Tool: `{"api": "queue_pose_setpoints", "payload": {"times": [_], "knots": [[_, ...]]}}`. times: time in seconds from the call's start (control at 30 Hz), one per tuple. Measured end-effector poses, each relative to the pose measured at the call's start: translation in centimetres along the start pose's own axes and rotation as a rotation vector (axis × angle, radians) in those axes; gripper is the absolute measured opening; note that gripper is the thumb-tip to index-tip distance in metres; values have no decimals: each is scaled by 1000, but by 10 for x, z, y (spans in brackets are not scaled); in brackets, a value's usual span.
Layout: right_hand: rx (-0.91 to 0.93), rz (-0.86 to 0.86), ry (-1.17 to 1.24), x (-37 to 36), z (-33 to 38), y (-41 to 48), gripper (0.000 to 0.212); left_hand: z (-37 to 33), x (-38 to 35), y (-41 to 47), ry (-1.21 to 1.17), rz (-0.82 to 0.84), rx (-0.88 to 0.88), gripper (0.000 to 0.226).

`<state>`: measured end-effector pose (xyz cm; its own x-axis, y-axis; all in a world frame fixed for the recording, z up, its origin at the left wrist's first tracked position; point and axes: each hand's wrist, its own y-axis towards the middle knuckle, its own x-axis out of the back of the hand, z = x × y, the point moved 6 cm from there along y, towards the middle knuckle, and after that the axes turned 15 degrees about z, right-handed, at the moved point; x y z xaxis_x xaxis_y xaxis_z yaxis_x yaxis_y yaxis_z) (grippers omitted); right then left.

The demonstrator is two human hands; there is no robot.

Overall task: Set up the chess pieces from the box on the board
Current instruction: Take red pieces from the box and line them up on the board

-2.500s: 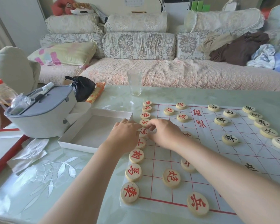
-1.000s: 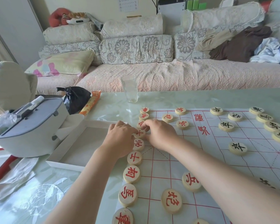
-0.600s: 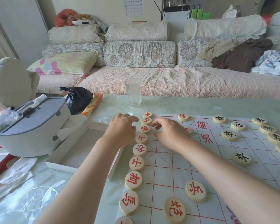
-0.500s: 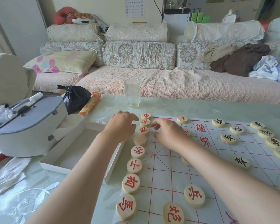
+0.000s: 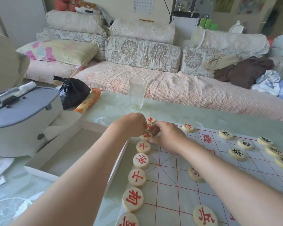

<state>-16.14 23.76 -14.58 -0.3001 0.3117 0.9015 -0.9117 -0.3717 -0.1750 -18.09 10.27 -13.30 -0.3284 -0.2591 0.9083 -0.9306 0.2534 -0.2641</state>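
A white board sheet (image 5: 170, 180) with red lines lies on the glass table. Red-lettered round wooden pieces run in a column down its left edge, from the farthest piece (image 5: 150, 119) to the nearest (image 5: 127, 220). Black-lettered pieces (image 5: 237, 153) stand along the right side. My left hand (image 5: 131, 125) and right hand (image 5: 167, 136) meet at the column's far end. Their curled fingertips pinch two neighbouring red pieces, the nearer one (image 5: 147, 135) partly hidden. The shallow white box (image 5: 88, 123) lies left of the board, with no pieces visible in it.
A drinking glass (image 5: 137, 95) stands beyond the board. A grey-lidded white container (image 5: 23, 118), a black plastic bag (image 5: 72, 93) and an orange packet (image 5: 88, 101) sit at the left. A sofa runs behind the table.
Both hands have worked up the red column, from its middle to the pieces at the far end. My view has come closer to the table.
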Motion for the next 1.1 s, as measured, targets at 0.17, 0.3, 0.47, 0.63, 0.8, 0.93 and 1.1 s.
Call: {"api": "queue_pose_setpoints", "payload": {"times": [0.17, 0.3, 0.47, 0.63, 0.8, 0.93, 1.1], "knots": [[78, -150, 133, 5, 2, -3, 35, -5, 7, -1, -110, -46, -29, 25], [161, -314, 237, 18, 6, -6, 33, -6, 22, -4, -406, -124, -92, 18], [76, -256, 716, 28, 8, -6, 29, -7, 27, -9, -1017, -140, -97, 12], [92, -272, 913, 41, 7, -9, 18, -14, 37, -19, -916, -137, -117, 10], [97, -307, 819, 44, 5, -5, 32, -10, 36, -20, -873, -98, -95, 3], [86, -310, 556, 43, 9, -6, 50, -1, 31, -20, -860, -86, -47, 10], [87, -312, 367, 43, 18, -7, 47, 0, 28, -27, -824, -54, -95, 29]]}}
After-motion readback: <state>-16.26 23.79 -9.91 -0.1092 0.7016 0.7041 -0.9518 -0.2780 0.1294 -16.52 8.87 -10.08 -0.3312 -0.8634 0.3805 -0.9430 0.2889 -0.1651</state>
